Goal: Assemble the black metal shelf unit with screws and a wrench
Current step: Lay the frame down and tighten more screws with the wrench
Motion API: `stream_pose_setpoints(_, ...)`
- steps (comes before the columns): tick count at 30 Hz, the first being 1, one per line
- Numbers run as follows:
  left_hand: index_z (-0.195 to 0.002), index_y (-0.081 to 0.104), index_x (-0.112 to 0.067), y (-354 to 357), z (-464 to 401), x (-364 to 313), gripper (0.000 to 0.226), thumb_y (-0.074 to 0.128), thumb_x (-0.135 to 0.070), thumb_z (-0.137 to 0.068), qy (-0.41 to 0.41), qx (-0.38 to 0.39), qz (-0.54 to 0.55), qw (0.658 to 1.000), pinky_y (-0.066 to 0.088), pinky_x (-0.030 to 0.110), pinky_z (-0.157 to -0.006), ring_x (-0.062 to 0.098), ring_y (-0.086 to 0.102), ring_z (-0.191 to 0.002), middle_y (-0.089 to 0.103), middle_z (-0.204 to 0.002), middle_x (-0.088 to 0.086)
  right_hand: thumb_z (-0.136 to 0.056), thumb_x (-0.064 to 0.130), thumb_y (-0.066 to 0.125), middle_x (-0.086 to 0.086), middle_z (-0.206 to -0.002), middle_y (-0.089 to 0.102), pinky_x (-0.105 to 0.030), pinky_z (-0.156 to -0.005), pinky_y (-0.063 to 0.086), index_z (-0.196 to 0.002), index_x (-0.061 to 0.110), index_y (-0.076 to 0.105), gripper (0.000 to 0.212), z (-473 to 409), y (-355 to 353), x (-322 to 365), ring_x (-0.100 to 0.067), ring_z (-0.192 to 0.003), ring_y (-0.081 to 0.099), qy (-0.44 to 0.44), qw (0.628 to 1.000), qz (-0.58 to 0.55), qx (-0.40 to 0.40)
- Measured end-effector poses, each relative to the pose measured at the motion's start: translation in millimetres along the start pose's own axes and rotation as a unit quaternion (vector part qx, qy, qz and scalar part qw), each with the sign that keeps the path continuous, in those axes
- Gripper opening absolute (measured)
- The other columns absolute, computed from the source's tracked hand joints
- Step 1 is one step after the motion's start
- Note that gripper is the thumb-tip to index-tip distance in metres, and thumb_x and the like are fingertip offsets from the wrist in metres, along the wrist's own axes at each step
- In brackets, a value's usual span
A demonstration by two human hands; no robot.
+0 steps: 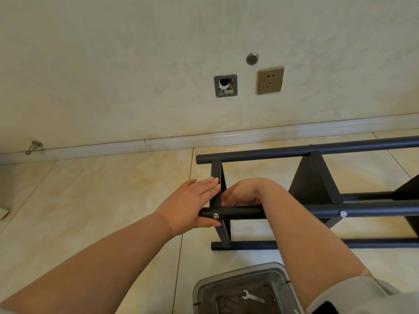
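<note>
Black metal shelf unit [317, 184] lies on its side on the tiled floor [90, 189] near the wall, poles running left to right, so the end joints sit within reach. Left hand [192, 200] is flat, fingers straight, pressed against the outer face of the end panel [216, 177], thumb under the near pole [240, 213]; judged purpose: bracing the panel square to the pole. Right hand [242, 193] reaches over that pole to the panel's inner side, fingers curled; what they hold is hidden, so grasp cannot be told, possibly a nut or fastener behind the joint. Screw [215, 215] is already seated at the pole end, another [343, 213] further along. Wrench [252, 297] rests unused in the grey bin [204, 288] just below, kept close for tightening.
</note>
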State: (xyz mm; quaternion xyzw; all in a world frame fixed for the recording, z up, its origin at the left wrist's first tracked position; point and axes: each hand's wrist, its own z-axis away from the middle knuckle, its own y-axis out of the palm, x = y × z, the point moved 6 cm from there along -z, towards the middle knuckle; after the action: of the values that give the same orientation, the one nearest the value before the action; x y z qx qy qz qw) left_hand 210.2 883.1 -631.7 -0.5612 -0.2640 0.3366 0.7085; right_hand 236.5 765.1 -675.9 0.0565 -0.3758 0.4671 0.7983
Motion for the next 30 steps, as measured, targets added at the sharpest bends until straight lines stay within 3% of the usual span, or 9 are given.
stream_pose_setpoints(5, -0.151, 0.006, -0.024, -3, 0, -2, 0.085, 0.047, -0.061, -0.086, -0.005, 0.005, 0.01, 1.0, -0.009, 0.019, -0.11, 0.005, -0.002, -0.145, -0.001, -0.158, -0.009, -0.091, 0.024, 0.056, -0.012, -0.119, 0.06, -0.029, -0.079, 0.042, -0.123, 0.012, 0.059, 0.034, -6, 0, 1, -0.021, -0.099, 0.056, 0.026, 0.999, 0.02, -0.018)
stream_pose_setpoints(10, -0.15, 0.009, -0.024, -4, 0, -2, 0.085, 0.051, -0.06, -0.085, -0.004, -0.008, 0.024, 1.0, -0.002, 0.02, -0.114, 0.005, 0.001, -0.145, 0.002, -0.158, -0.009, -0.09, 0.025, 0.055, -0.008, -0.099, 0.061, -0.026, -0.068, 0.045, -0.119, 0.009, 0.06, 0.033, -10, 0, 1, -0.018, -0.083, 0.058, 0.037, 0.999, 0.034, -0.018)
stream_pose_setpoints(12, -0.15, 0.009, -0.024, -5, 1, -2, 0.085, 0.052, -0.059, -0.085, -0.005, -0.009, 0.033, 0.999, -0.001, 0.019, -0.113, 0.005, 0.002, -0.145, 0.003, -0.158, -0.009, -0.09, 0.026, 0.056, -0.008, -0.097, 0.062, -0.028, -0.074, 0.049, -0.118, 0.009, 0.06, 0.033, -11, 0, -3, -0.017, -0.082, 0.059, 0.044, 0.999, 0.019, -0.012)
stream_pose_setpoints(16, -0.15, 0.01, -0.026, -4, 1, -2, 0.086, 0.054, -0.059, -0.084, -0.007, -0.011, 0.04, 0.999, 0.001, 0.019, -0.114, 0.004, 0.002, -0.144, 0.003, -0.158, -0.011, -0.089, 0.029, 0.059, -0.009, -0.116, 0.063, -0.033, -0.088, 0.052, -0.121, 0.012, 0.061, 0.036, -12, 4, -12, -0.021, -0.095, 0.062, 0.062, 0.997, -0.036, 0.024)
stream_pose_setpoints(20, -0.15, 0.01, -0.026, -5, 1, -2, 0.087, 0.056, -0.058, -0.084, -0.013, -0.015, 0.042, 0.999, 0.002, 0.019, -0.113, 0.004, 0.003, -0.144, 0.003, -0.157, -0.012, -0.092, 0.026, 0.055, -0.008, -0.108, 0.062, -0.032, -0.085, 0.05, -0.123, 0.013, 0.059, 0.033, -10, 3, -7, -0.02, -0.091, 0.059, 0.048, 0.998, -0.027, 0.023)
stream_pose_setpoints(24, -0.15, 0.011, -0.026, -5, 2, -3, 0.087, 0.056, -0.057, -0.083, -0.014, -0.017, 0.046, 0.999, 0.003, 0.019, -0.114, 0.005, 0.004, -0.144, 0.004, -0.158, -0.011, -0.092, 0.027, 0.053, -0.013, -0.124, 0.056, -0.029, -0.076, 0.042, -0.128, 0.013, 0.055, 0.038, -13, 1, -3, -0.021, -0.098, 0.054, 0.043, 0.998, 0.035, -0.002)
stream_pose_setpoints(27, -0.15, 0.011, -0.026, -5, 2, -3, 0.087, 0.056, -0.058, -0.083, -0.014, -0.017, 0.043, 0.999, 0.003, 0.018, -0.113, 0.004, 0.003, -0.144, 0.004, -0.158, -0.012, -0.091, 0.027, 0.054, -0.013, -0.125, 0.056, -0.032, -0.081, 0.041, -0.126, 0.013, 0.056, 0.037, -14, 1, -4, -0.023, -0.101, 0.053, 0.042, 0.998, 0.039, -0.008)
stream_pose_setpoints(30, -0.15, 0.01, -0.026, -6, 1, -4, 0.088, 0.056, -0.058, -0.083, -0.013, -0.017, 0.042, 0.999, 0.003, 0.018, -0.113, 0.004, 0.004, -0.144, 0.004, -0.158, -0.012, -0.091, 0.027, 0.054, -0.013, -0.124, 0.057, -0.03, -0.077, 0.043, -0.126, 0.013, 0.056, 0.038, -12, 1, -5, -0.024, -0.103, 0.055, 0.042, 0.999, 0.033, 0.002)
